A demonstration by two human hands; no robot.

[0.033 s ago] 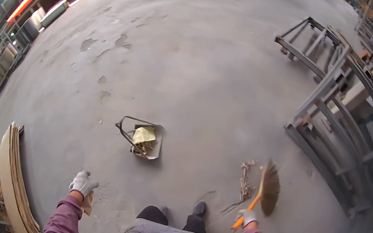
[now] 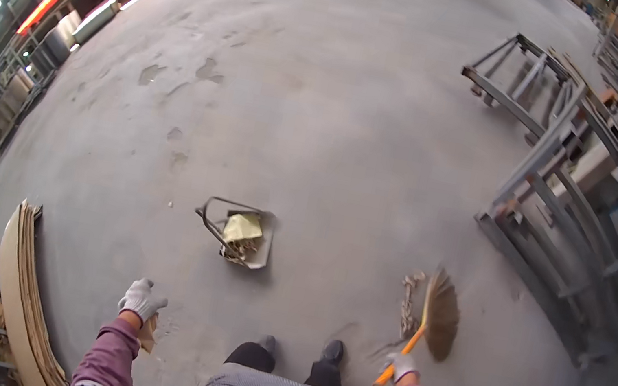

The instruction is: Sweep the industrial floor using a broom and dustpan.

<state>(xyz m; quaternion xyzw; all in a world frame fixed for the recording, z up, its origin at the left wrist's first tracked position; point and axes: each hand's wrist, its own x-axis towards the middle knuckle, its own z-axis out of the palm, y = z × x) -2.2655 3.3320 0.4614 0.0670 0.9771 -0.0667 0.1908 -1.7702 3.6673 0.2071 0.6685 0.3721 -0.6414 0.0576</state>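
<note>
In my gloved right hand [image 2: 401, 365] is the orange handle of a broom [image 2: 441, 316], its brown fan-shaped bristles spread on the floor to the right. A narrow heap of pale scraps [image 2: 410, 303] lies along the left side of the bristles. My left hand [image 2: 142, 298], also gloved, is closed, with a flat brown piece like cardboard [image 2: 148, 335] showing below it; the grip itself is hidden. Ahead, left of centre, a metal dustpan [image 2: 262, 241] with a looped handle stands on the floor. It holds scraps and a crumpled pale-yellow piece [image 2: 243, 226].
Grey metal frames [image 2: 533, 257] stand at the right, with a low frame cart [image 2: 508, 96] behind them. Long brown boards or sheets [image 2: 25, 300] are stacked at the near left. My shoes [image 2: 332, 352] are on the concrete floor [image 2: 314, 161].
My right hand has moved slightly left and toward me with the broom. The bristles have shifted a little left, close against the scraps. My left hand has hardly moved.
</note>
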